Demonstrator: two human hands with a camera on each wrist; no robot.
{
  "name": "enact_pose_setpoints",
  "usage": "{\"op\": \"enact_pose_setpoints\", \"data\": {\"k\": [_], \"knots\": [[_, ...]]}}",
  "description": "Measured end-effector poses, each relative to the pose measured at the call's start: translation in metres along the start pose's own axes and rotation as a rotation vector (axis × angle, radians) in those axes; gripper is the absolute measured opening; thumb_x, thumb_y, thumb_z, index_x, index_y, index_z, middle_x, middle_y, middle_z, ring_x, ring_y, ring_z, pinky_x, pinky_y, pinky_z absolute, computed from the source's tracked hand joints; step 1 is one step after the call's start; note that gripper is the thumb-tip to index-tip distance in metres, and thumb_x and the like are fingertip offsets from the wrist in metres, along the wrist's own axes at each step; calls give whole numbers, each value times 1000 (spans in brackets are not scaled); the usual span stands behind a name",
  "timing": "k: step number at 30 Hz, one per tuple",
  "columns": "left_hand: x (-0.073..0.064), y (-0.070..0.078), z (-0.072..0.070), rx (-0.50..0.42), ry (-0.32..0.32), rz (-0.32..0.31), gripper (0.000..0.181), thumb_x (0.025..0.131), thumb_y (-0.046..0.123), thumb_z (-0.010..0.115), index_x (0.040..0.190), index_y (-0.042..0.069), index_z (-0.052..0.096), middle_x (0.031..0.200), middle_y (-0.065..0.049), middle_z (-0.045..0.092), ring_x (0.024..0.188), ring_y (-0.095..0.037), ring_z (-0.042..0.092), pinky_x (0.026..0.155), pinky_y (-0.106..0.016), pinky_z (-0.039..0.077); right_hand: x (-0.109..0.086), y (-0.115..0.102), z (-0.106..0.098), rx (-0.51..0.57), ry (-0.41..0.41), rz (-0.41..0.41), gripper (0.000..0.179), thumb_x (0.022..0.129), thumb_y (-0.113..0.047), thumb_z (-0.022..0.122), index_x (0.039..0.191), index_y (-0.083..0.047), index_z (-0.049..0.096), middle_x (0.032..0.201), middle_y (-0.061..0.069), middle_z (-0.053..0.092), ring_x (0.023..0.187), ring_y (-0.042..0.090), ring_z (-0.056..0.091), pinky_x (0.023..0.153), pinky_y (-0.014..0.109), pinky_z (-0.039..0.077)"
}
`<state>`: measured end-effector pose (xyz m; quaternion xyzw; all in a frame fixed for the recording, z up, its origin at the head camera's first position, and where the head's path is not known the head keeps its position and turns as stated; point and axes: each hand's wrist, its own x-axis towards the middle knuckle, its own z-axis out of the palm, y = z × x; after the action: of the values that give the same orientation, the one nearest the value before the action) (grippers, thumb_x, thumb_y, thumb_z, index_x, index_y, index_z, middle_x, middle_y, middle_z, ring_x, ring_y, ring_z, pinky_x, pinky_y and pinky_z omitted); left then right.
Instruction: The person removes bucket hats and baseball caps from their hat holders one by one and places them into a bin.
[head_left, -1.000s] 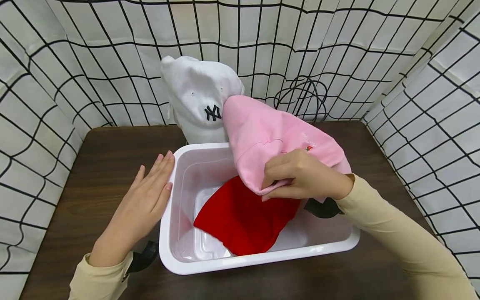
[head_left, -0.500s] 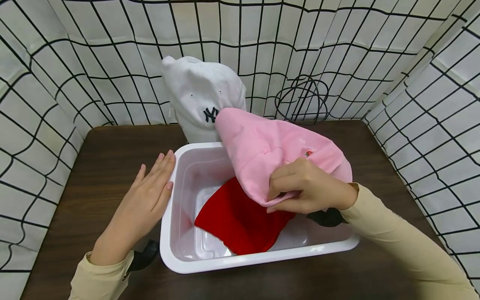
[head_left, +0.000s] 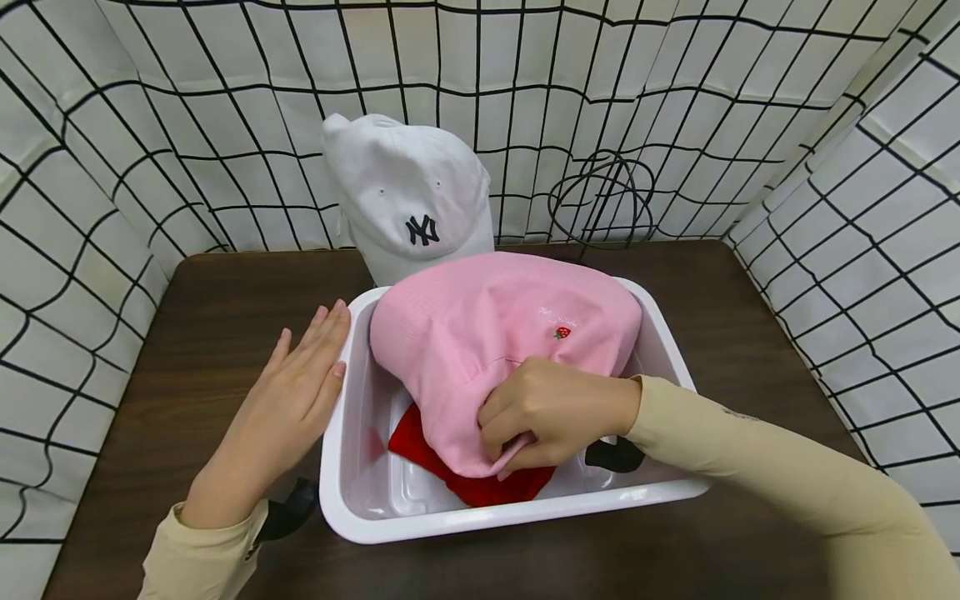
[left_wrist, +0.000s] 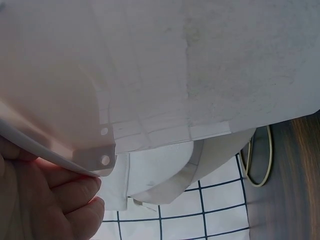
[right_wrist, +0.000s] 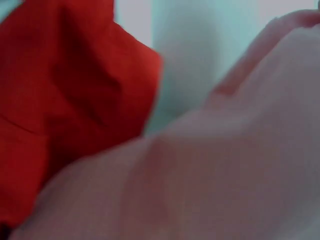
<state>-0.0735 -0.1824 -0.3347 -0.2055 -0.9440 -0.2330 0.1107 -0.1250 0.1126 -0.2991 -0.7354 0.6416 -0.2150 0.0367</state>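
My right hand [head_left: 543, 417] pinches the near edge of a pink hat [head_left: 465, 333] with a small strawberry embroidered on it. The hat lies slanted inside a white plastic basin [head_left: 525, 511], over a red cloth hat-like item [head_left: 487, 493]; only the red item's near edge shows in the head view. Pink fabric [right_wrist: 200, 185] and red cloth [right_wrist: 85, 80] fill much of the right wrist view. With fingers extended, my left hand [head_left: 292, 404] rests against the basin's left side; in the left wrist view its fingers [left_wrist: 77, 195] touch the basin's rim.
A white cap [head_left: 420, 187] with a dark NY logo stands behind the basin. A coil of dark cable [head_left: 603, 200] lies at the back right. Black wire grid [head_left: 247, 156] over white sheets surrounds the dark wooden tabletop [head_left: 217, 333].
My right hand has brought the pink hat left and down into the basin, covering most of the red item and exposing the white cap's logo. My left hand stays put.
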Motion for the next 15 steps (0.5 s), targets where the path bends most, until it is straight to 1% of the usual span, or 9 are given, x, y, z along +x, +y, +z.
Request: {"op": "enact_pose_setpoints", "data": {"k": [4, 6, 9, 10, 15], "knots": [[0, 0, 1, 4, 0, 6, 56, 98, 19, 44, 148, 2, 27, 152, -14, 25, 140, -31, 22, 112, -55, 9, 0, 5, 8, 2, -132, 88, 13, 84, -25, 71, 77, -18, 63, 68, -10, 55, 63, 0, 52, 61, 10, 40], [0, 0, 1, 3, -1, 3, 56, 98, 19, 44, 148, 3, 26, 153, -14, 25, 140, -31, 22, 112, -55, 9, -1, 6, 11, 35, -185, 132, 12, 85, -26, 71, 78, -19, 63, 70, -12, 57, 64, -1, 52, 62, 9, 40], [0, 0, 1, -4, -5, -3, 56, 98, 20, 43, 148, 3, 25, 153, -13, 24, 140, -31, 21, 112, -54, 8, -1, 8, 16, 116, -229, 176, 13, 85, -26, 70, 78, -18, 63, 68, -12, 57, 63, -2, 49, 61, 8, 38], [0, 0, 1, -5, -5, -4, 56, 98, 20, 43, 148, 3, 25, 153, -14, 24, 140, -31, 21, 112, -54, 8, -2, 8, 18, 158, -242, 184, 13, 86, -25, 70, 78, -17, 62, 68, -12, 56, 62, -2, 48, 61, 8, 38], [0, 0, 2, -10, 1, -4, 55, 98, 20, 43, 148, 3, 26, 153, -14, 25, 140, -30, 21, 112, -54, 8, -3, 13, 25, 343, -321, 201, 15, 92, -20, 61, 80, -12, 58, 69, -8, 53, 63, 0, 44, 64, 9, 36]]}}
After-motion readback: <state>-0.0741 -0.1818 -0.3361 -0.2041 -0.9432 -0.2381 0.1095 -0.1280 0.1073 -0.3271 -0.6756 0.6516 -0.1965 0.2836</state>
